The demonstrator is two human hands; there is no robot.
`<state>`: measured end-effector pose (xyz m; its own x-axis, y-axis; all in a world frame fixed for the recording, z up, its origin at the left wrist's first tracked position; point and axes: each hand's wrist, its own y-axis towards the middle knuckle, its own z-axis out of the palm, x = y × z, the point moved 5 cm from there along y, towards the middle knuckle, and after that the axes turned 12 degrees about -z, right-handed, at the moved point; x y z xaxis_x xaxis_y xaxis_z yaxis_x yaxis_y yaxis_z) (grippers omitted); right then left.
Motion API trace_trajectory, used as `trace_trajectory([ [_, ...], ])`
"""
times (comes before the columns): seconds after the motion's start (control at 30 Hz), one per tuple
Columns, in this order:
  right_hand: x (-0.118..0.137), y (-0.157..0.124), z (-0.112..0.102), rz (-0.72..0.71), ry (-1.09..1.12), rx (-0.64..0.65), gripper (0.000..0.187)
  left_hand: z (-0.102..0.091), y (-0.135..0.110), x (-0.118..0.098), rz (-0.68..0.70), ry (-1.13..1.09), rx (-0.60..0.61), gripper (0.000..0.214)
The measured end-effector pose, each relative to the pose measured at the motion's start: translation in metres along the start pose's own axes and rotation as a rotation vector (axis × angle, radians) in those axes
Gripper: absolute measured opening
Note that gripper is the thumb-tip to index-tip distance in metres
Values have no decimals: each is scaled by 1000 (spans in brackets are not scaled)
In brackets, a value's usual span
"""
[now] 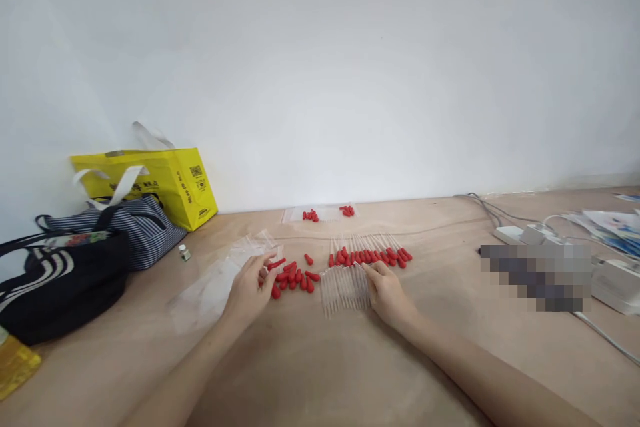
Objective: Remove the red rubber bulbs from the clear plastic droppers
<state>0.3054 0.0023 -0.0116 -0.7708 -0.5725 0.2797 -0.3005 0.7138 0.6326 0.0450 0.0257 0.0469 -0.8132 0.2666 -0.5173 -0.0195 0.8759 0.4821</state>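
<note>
At the left edge of a loose pile of red rubber bulbs [299, 278], my left hand [253, 280] pinches one red bulb [276, 265] between thumb and fingertips. My right hand [386, 290] is closed at the right end of a row of clear, thin dropper tubes [345, 290]. One tube seems to be in its pinch, its pale end showing by the fingertips; the rest of it is hidden by the hand. Just behind lies a row of droppers [373, 255] with red bulbs on their near ends and tubes pointing to the wall.
Clear plastic bags [205, 290] lie left of the bulbs. Bagged droppers [327, 213] rest by the wall. A yellow bag [187, 180], striped bag [150, 230], black bag [85, 287] and small bottle [185, 252] stand left. Chargers [617, 285], cables and papers [610, 227] lie right.
</note>
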Motion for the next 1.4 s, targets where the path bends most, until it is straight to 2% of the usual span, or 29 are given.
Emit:
trace_trajectory([
  [0.1, 2, 6, 7, 38, -54, 47, 35, -4, 20, 18, -130, 48, 67, 23],
  [0.23, 8, 11, 16, 84, -151, 126, 34, 0, 31, 29, -169, 131, 162, 15],
  [0.47, 20, 12, 21, 88, -228, 217, 22, 15, 21, 22, -121, 189, 243, 19],
  [0.67, 25, 9, 20, 69, -211, 210, 17, 12, 32, 18, -133, 235, 179, 23],
  [0.77, 26, 9, 20, 72, -206, 209, 17, 22, 40, 3, -100, 265, 186, 19],
  [0.9, 26, 9, 16, 74, -175, 180, 18, 54, 46, -35, -38, 296, 246, 16],
  [1.03, 16, 6, 1, 79, -136, 93, 22, 87, 48, -67, -45, 324, 279, 23],
  [1.13, 3, -2, -14, 53, -132, 23, 22, 103, 47, -80, -46, 340, 299, 32],
  [1.27, -14, -13, -27, 23, -122, -39, 22, 112, 47, -88, -28, 343, 315, 30],
  [1.4, -14, -17, -28, 33, -76, -42, 21, 108, 47, -89, -21, 327, 279, 26],
])
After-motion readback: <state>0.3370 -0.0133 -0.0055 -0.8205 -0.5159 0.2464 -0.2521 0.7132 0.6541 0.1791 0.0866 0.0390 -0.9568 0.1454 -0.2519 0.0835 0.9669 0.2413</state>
